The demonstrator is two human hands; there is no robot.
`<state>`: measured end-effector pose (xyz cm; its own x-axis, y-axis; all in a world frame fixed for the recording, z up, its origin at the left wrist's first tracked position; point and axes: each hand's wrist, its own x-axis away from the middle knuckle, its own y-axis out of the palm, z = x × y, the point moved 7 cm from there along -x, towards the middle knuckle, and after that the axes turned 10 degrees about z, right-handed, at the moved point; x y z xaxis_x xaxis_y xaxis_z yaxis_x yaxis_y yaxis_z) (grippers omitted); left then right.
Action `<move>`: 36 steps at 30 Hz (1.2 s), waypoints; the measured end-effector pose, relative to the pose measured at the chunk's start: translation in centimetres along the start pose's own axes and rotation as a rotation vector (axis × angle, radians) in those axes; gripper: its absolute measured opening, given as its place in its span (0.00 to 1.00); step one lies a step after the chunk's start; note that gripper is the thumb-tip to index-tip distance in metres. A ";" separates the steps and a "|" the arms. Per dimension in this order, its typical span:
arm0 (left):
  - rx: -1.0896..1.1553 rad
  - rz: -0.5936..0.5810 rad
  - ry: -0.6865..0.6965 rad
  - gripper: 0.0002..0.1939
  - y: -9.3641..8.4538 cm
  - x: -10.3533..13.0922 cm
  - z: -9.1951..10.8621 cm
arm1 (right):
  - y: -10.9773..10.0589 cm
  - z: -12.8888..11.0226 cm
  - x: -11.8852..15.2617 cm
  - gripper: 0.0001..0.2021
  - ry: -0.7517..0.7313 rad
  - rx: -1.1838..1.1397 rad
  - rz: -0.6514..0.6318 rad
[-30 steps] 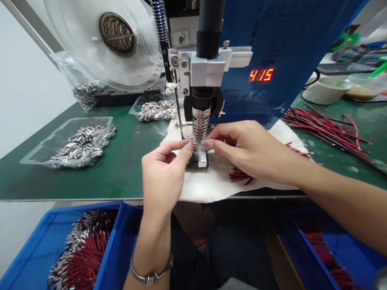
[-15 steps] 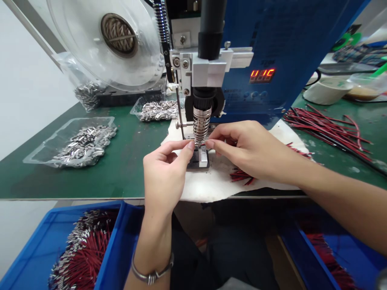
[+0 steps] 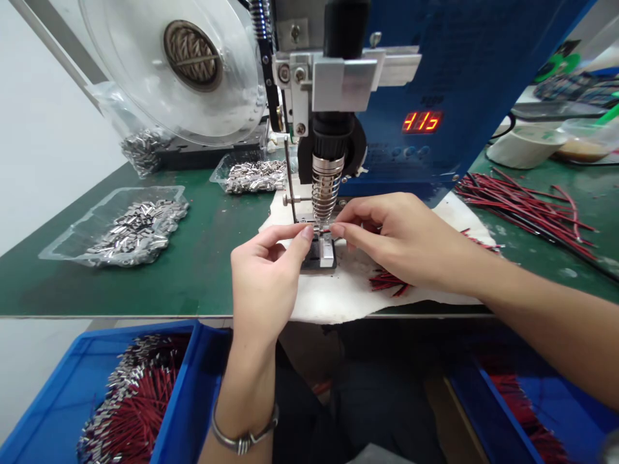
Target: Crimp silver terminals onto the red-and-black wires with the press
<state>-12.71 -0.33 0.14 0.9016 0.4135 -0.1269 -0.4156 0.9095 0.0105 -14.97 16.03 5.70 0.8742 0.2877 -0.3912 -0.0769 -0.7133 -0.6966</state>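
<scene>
The green table (image 3: 206,274) spans the frame's middle, the blue machine (image 3: 464,71) standing at upper right and a blue bin (image 3: 62,367) at lower left. At centre, the right hand (image 3: 406,241) and left hand (image 3: 265,267) face each other, each with thumb and forefinger pinched closed, just below the machine's coil (image 3: 325,187). The right grips a red wire (image 3: 327,230); the left seems to grip a metal piece (image 3: 317,228), contact between them too small to make out. The step looks like steadying both there; the next move probably calls for stillness, skin clear of the coil.
</scene>
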 end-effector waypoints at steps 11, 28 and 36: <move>0.020 -0.019 -0.003 0.08 0.1 0.0 0.0 | -0.2 0.1 0.2 0.11 -0.020 -0.020 0.005; 0.092 -0.023 -0.014 0.11 0.1 0.0 0.2 | -0.9 -0.4 0.1 0.06 -0.114 -0.027 -0.033; 0.036 -0.026 0.005 0.11 0.1 0.0 0.1 | -1.0 -0.5 0.1 0.07 -0.156 -0.061 -0.044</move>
<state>-12.77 -0.24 0.27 0.9112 0.3900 -0.1324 -0.3878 0.9207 0.0429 -14.56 16.44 6.60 0.7909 0.4117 -0.4527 -0.0065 -0.7342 -0.6789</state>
